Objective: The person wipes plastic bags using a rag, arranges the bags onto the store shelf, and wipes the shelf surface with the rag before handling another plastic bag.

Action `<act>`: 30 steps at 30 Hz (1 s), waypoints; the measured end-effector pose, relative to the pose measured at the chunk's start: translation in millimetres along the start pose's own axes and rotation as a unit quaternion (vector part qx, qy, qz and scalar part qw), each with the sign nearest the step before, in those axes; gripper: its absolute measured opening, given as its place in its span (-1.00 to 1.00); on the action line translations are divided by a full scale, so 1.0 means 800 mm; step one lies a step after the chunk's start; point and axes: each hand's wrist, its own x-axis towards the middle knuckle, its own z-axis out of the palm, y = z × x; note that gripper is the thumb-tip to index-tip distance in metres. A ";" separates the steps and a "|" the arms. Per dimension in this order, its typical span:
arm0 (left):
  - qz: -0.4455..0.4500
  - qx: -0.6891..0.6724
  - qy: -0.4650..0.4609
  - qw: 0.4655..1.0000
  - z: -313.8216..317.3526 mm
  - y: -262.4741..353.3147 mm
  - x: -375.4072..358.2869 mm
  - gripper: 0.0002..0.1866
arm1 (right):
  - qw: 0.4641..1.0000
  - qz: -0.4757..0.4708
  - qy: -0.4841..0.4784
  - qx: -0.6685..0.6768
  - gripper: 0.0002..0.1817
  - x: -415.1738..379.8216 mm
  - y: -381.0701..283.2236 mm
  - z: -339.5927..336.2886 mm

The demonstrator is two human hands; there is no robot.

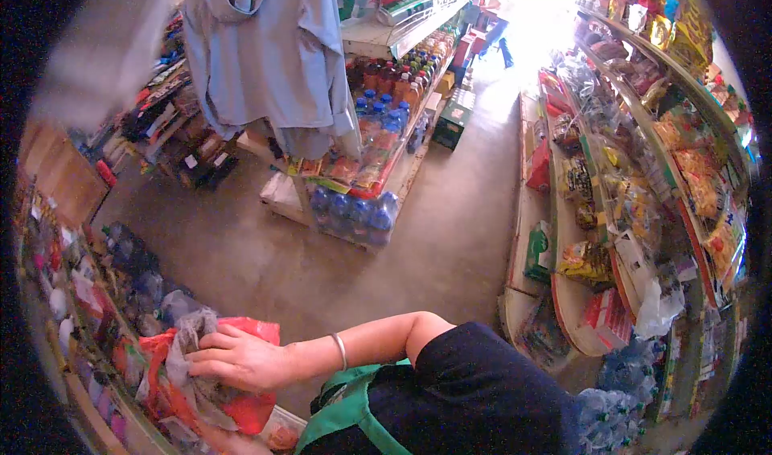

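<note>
Packed shelves of small, brightly coloured goods (60, 286) run just left of the crumpled, glossy red plastic bag (251, 413), the landmark here, which lies in front of the person at lower left. Bunched on that bag is thin, wrinkled, translucent grey plastic film (191, 334). Beyond the bag hangs a soft blue-grey hooded cloth garment (257, 61); right of the garment, still beyond the bag, a white-edged metal rack (406, 41) bears round-shouldered bottles, with a shrink-wrapped pack of blue-capped bottles (354, 214) at its foot. Well right of the bag stand curved, cream-edged shelves (577, 326) loaded with shiny packets, and ribbed clear bottles in plastic wrap (611, 415). Smooth grey floor (450, 205) stretches right and beyond the bag, a walkway bounded by the rack's straight lower edge and the shelves' rounded rims. At the bag's lower side the left hand (233, 441) shows only partly at the picture's edge, so I cannot tell how its fingers stand. The right hand (249, 360), back upward, grasps the film over the bag with bent fingers, its forearm reaching across from the right, a silver-coloured bangle (340, 350) at the wrist.
</note>
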 end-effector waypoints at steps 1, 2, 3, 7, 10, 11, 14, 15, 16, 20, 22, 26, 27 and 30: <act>0.000 -0.004 -0.003 1.000 0.000 0.000 -0.002 -0.44 | 0.999 -0.027 0.017 -0.006 -0.50 0.002 -0.003 0.004; 0.000 -0.011 -0.008 1.000 -0.002 0.001 -0.006 -0.44 | 0.998 -0.055 0.033 -0.012 -0.50 0.003 -0.005 0.006; -0.003 -0.016 -0.013 1.000 -0.002 -0.001 -0.007 -0.44 | 0.997 -0.077 0.016 0.024 -0.50 0.001 -0.002 0.009; -0.018 -0.030 -0.030 0.999 -0.014 -0.003 -0.021 -0.43 | 0.995 -0.085 -0.004 0.050 -0.50 0.004 0.010 0.004; -0.036 -0.051 -0.037 0.997 -0.030 -0.003 -0.032 -0.42 | 0.999 0.003 -0.003 0.032 -0.53 -0.020 0.049 0.029; -0.039 -0.061 -0.038 0.997 -0.034 -0.004 -0.035 -0.42 | 0.991 0.026 -0.124 0.034 -0.58 -0.031 0.059 0.034; -0.048 -0.107 -0.046 0.992 -0.045 -0.001 -0.034 -0.41 | 0.911 0.225 -0.344 0.033 -0.73 -0.076 0.074 0.059; -0.052 -0.148 -0.048 0.987 -0.052 0.002 -0.029 -0.41 | 0.841 0.320 -0.437 0.000 -0.71 -0.085 0.084 0.059; -0.056 -0.189 -0.050 0.979 -0.056 0.006 -0.027 -0.40 | 0.844 0.275 -0.452 -0.084 -0.74 -0.118 0.117 0.093; -0.012 -0.313 -0.042 0.949 -0.057 0.022 -0.033 -0.39 | 0.912 0.393 -0.117 0.026 -0.81 -0.080 0.147 0.001; 0.023 -0.288 -0.018 0.957 -0.042 0.038 -0.034 -0.41 | 0.833 0.404 0.179 0.333 -0.76 -0.016 0.099 -0.057; 0.036 -0.230 0.040 0.972 -0.022 0.023 -0.009 -0.43 | 0.965 0.131 0.011 0.227 -0.69 0.045 -0.009 -0.026; 0.034 -0.229 0.039 0.972 -0.017 0.019 -0.007 -0.44 | 0.991 0.004 -0.024 0.130 -0.65 0.054 -0.037 -0.006; -0.005 -0.280 -0.024 0.960 -0.021 0.003 0.001 -0.45 | 0.988 -0.140 -0.061 0.010 -0.53 0.041 -0.041 0.027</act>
